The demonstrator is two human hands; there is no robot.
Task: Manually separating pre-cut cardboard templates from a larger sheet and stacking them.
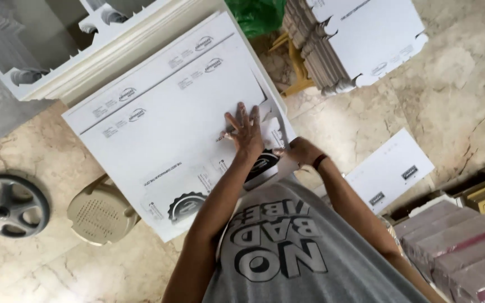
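Observation:
A large white flat cardboard box blank (164, 120) with printed round marks lies on top of a pile in front of me. My left hand (245, 132) presses flat on it near its right edge, fingers spread. Just to the right, my right hand (298, 151), with a dark band on its wrist, curls its fingers around a small flap (276, 134) at the blank's right edge. A grey printed shirt fills the bottom of the view below both arms.
A thick stack of white blanks (108, 50) lies at the top left, another stack (360, 39) at the top right beside a green bag (256, 15). A beige stool (99, 213), a grey round stand base (11, 205), a loose blank (391, 168) and pinkish boxes (456, 247) sit on the marble floor.

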